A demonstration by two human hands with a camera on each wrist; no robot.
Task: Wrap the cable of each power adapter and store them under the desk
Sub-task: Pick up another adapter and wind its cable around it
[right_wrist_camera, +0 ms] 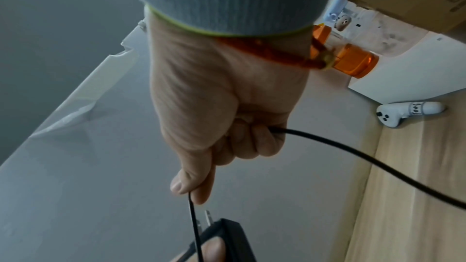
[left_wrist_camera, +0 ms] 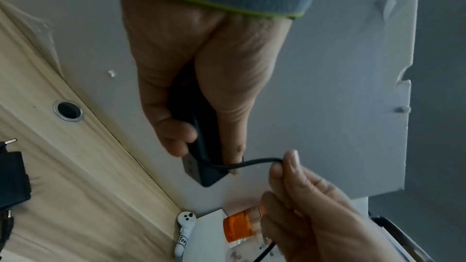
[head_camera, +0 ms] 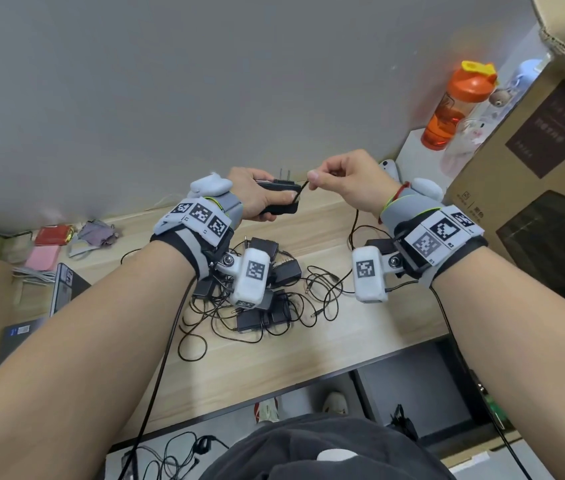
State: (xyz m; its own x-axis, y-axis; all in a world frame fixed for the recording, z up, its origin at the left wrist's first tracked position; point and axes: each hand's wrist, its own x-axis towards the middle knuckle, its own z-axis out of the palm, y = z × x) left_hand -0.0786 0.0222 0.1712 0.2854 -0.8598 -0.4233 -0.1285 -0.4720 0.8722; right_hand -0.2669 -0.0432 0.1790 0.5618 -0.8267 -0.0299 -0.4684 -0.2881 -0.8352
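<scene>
Left grip (head_camera: 256, 195) clamps a black, box-shaped adapter (head_camera: 279, 199); right grip (head_camera: 343, 181) pinches its thin cable (right_wrist_camera: 353, 152). Orange bottle (head_camera: 447, 112) — translucent plastic — stands on the wooden desk (head_camera: 360, 334).

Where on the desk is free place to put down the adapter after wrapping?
Bare wood lies along the desk's front edge, near the tangled pile of adapters. Another bare strip lies between that pile and the cardboard box. The far left corner is crowded with pouches.
</scene>
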